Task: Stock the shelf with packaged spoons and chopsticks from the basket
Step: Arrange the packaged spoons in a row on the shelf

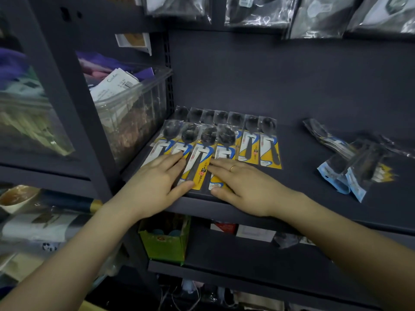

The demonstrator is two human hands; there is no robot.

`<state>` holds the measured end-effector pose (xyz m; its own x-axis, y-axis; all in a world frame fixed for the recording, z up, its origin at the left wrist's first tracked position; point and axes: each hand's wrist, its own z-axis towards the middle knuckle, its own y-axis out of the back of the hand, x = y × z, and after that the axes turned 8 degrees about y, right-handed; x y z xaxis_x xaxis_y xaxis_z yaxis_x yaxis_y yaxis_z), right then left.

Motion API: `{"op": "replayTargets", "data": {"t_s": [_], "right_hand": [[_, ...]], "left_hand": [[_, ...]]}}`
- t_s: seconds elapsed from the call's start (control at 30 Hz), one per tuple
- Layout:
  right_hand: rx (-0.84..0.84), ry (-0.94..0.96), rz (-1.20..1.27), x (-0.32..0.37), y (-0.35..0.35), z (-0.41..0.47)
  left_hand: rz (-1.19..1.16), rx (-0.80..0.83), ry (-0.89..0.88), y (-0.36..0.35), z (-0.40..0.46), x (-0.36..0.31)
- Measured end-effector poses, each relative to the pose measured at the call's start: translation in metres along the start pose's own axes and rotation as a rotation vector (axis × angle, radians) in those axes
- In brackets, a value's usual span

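I see the yellow spoon packs (203, 153) lying in rows on the dark shelf (314, 104), long axes running front to back, bowls toward the rear wall. A clear bin (134, 104) at left holds papers. My left hand (155, 187) and right hand (242, 187) rest flat, fingers spread, on the front packs, gripping nothing.

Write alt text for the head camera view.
Both hands, left hand and right hand, lie flat on yellow-carded packaged spoons lined up at the dark shelf's left end. Blue-carded packets lie jumbled to the right.
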<state>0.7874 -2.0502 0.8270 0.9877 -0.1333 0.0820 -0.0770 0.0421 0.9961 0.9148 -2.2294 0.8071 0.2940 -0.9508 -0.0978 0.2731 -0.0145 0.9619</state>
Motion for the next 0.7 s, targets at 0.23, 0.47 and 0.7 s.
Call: {"op": "replayTargets", "data": {"t_s": [0.23, 0.47, 0.7], "right_hand": [[0.03, 0.012, 0.007, -0.002, 0.001, 0.002], [-0.17, -0.126, 0.165, -0.051, 0.032, -0.028], [0.012, -0.385, -0.103, -0.151, 0.054, -0.106]], "left_hand": [[0.005, -0.026, 0.033, -0.007, 0.0, -0.003], [-0.023, -0.007, 0.054, 0.012, 0.006, -0.026], [-0.157, -0.088, -0.275, 0.014, 0.073, -0.115]]}}
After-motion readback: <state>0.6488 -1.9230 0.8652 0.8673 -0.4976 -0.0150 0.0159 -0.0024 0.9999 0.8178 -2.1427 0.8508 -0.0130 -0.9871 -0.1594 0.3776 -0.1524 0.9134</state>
